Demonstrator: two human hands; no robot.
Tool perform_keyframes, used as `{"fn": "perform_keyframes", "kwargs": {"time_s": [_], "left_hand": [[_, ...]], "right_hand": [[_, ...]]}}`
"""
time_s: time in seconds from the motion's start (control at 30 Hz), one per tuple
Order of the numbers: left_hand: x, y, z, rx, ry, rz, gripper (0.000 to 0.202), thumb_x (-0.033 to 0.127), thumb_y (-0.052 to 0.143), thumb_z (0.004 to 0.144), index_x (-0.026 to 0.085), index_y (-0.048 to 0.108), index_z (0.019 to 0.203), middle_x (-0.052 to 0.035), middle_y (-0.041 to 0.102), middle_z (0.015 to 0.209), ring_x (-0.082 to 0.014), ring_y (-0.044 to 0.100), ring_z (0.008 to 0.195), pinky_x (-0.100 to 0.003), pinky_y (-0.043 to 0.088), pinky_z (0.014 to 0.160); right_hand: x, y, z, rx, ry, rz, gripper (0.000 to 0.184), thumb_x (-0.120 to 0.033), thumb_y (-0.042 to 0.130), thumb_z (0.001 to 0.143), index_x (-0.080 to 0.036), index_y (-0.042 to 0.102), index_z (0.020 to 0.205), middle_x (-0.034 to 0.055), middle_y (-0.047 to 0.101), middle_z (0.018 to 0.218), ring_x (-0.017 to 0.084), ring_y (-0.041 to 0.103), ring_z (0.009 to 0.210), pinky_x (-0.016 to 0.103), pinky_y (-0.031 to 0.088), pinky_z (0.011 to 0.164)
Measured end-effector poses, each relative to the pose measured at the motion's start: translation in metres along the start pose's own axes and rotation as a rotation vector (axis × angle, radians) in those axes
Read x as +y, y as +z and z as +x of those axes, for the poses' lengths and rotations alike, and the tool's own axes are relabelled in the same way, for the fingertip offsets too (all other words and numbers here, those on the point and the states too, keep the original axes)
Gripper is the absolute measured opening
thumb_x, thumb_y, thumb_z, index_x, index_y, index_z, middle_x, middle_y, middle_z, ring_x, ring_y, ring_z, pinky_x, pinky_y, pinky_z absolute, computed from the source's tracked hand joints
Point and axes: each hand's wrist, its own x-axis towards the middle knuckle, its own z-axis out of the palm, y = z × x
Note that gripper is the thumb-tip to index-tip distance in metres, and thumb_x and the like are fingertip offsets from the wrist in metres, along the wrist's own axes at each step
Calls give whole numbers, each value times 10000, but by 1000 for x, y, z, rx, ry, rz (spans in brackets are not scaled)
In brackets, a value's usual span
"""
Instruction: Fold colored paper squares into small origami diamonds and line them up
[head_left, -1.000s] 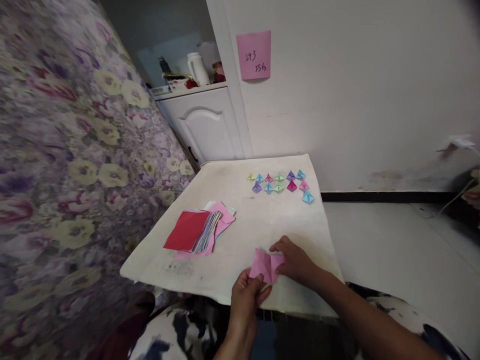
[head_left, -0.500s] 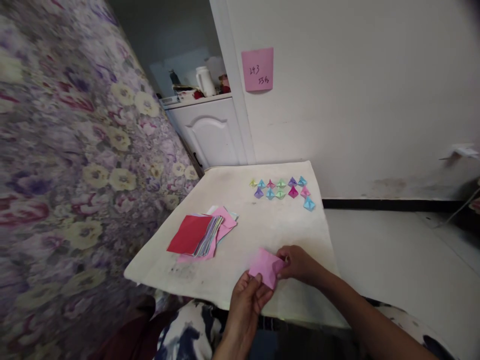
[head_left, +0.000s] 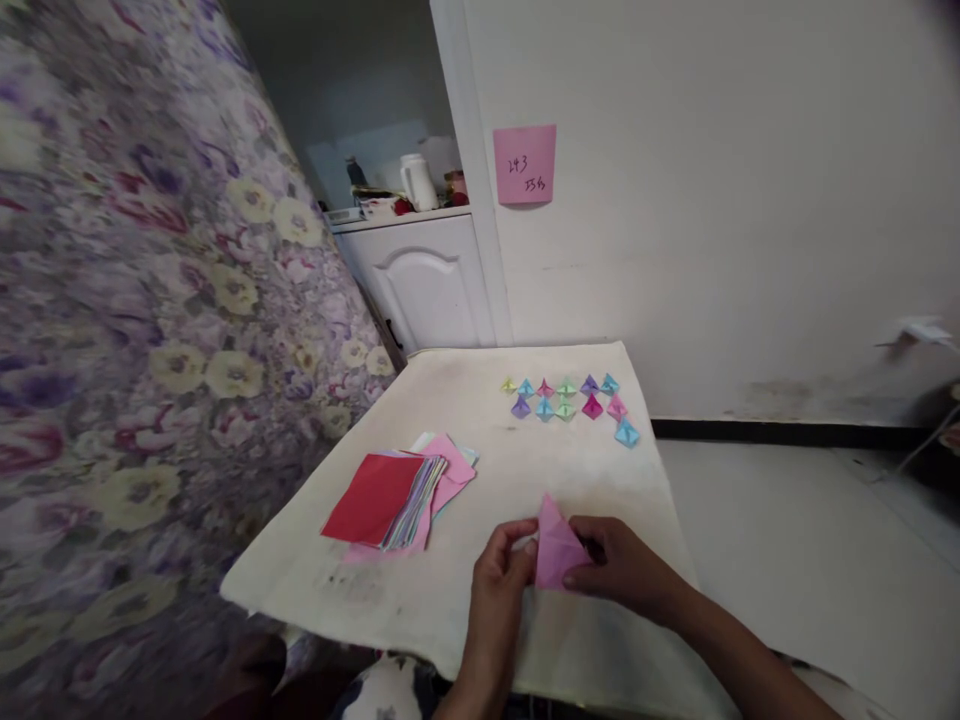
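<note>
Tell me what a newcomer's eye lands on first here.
The left hand and right hand pinch a pink folded paper over the near edge of the table. At the table's far side, small folded pieces in many colours lie in rows, and a stack of sheets with red on top lies to the left. A pink note is stuck on the wall above.

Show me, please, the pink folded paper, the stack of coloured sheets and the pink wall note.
pink folded paper (head_left: pixel 555 548): head view, middle of its flat face.
stack of coloured sheets (head_left: pixel 373 497): head view, the red top sheet.
pink wall note (head_left: pixel 524 165): head view, centre, by the handwriting.
</note>
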Motion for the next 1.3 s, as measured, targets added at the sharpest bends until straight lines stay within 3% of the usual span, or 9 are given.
{"fn": "perform_keyframes", "kwargs": {"time_s": [0.1, 0.2, 0.3, 0.5, 0.67, 0.73, 0.87, 1.13, 1.3], "left_hand": [[-1, -5, 4, -70, 36, 133, 264, 349, 589, 790, 147, 662, 943, -71, 703, 885, -200, 621, 810, -275, 461, 725], [-5, -8, 4, -107, 20, 98, 282, 347, 571, 810, 157, 662, 998, -74, 705, 913, -212, 619, 847, -287, 458, 748], [-9, -7, 3, -114, -34, -10, 297, 322, 649, 756, 162, 654, 1006, -73, 706, 889, -210, 628, 792, -282, 468, 709], [-10, -10, 1, -51, -81, -64, 198, 298, 713, 692, 144, 687, 813, -26, 672, 670, -167, 594, 634, -244, 450, 623], [-7, -8, -2, 10, -110, -201, 164, 292, 714, 691, 163, 651, 769, 9, 631, 640, -121, 555, 577, -214, 434, 591], [-5, -5, -3, 24, -126, -229, 176, 286, 728, 672, 159, 644, 759, 8, 622, 638, -114, 546, 569, -207, 437, 586], [1, -3, -3, -13, -140, -265, 185, 273, 734, 658, 157, 642, 769, -12, 628, 689, -124, 554, 617, -216, 456, 615], [1, -12, -1, -10, -109, -115, 190, 333, 667, 735, 149, 647, 778, -21, 607, 680, -132, 538, 619, -227, 465, 605], [-4, -14, 2, 23, -93, -80, 199, 352, 696, 703, 168, 624, 719, 12, 583, 611, -118, 510, 563, -206, 438, 550]], "right_hand": [[2, 4, 4, 25, 32, -52, 129, -93, 581, 618, -147, 591, 735, -51, 453, 624, 96, 360, 584, 203, 266, 528], [5, 6, 7, 44, 62, -150, 122, -88, 580, 603, -154, 584, 706, -55, 448, 605, 95, 358, 575, 204, 258, 520], [8, 8, 9, 37, 73, -231, 94, -103, 599, 603, -163, 556, 661, -58, 436, 584, 96, 359, 568, 205, 254, 515], [11, 9, 11, 61, 94, -314, 129, -139, 654, 601, -170, 529, 611, -59, 439, 580, 99, 372, 573, 206, 255, 509], [11, 10, 17, 202, 132, -230, 241, -119, 691, 562, -173, 587, 773, -60, 499, 628, 97, 400, 577, 198, 283, 506], [10, 9, 19, 176, 134, -180, 244, -134, 690, 583, -167, 617, 813, -53, 518, 637, 96, 403, 576, 198, 290, 511], [9, 5, 21, 122, 141, -140, 101, -196, 684, 632, -146, 612, 682, -49, 486, 575, 93, 385, 561, 200, 285, 508], [6, 3, 20, 18, 172, -177, 85, -155, 630, 642, -159, 546, 651, -73, 416, 534, 77, 345, 526, 192, 245, 476], [8, 5, 18, -21, 172, -116, 116, -175, 632, 651, -162, 518, 651, -71, 424, 546, 77, 357, 526, 191, 248, 476]]}}
